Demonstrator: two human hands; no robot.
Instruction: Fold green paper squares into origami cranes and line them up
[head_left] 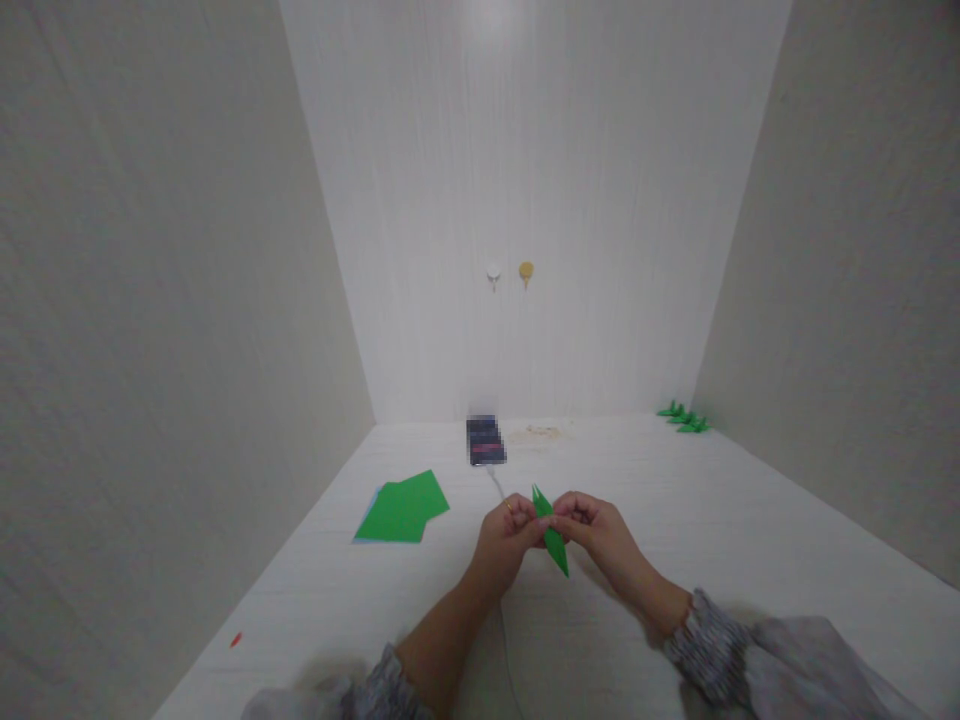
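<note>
A narrow, pointed piece of folded green paper (pixel 556 545) is held just above the white table, between both my hands. My left hand (pixel 507 535), with a ring on one finger, pinches its left side with closed fingers. On the other side my right hand (pixel 596 532) pinches it near the middle, fingers closed too. One tip of the paper points up and away, the other down toward me.
A stack of flat green paper sheets (pixel 403 508) lies to the left. A dark phone (pixel 485 441) with a white cable (pixel 496 483) lies behind my hands. Several small folded green figures (pixel 683 417) sit at the far right corner. White walls enclose the table; two hooks (pixel 510 273) hang on the back wall.
</note>
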